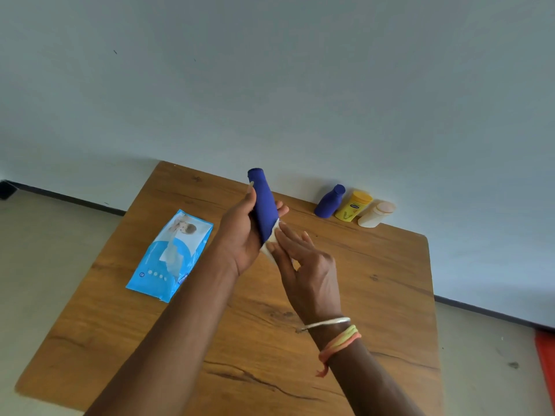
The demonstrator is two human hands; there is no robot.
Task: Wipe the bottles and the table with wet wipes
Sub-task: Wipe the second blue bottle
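My left hand (pixel 240 235) grips a tall blue bottle (pixel 263 202) and holds it up above the wooden table (pixel 270 340), cap end pointing away. My right hand (pixel 303 265) presses a white wet wipe (pixel 271 243) against the bottle's lower end with its fingers; most of the wipe is hidden behind them. Three other bottles stand along the table's far edge by the wall: a smaller blue bottle (pixel 329 202), a yellow bottle (pixel 353 205) and a cream bottle (pixel 377 214).
A light-blue pack of wet wipes (pixel 169 255) lies flat on the left part of the table, a wipe sticking out of its opening. A pale wall rises right behind the table. Something red (pixel 546 364) sits on the floor at the right.
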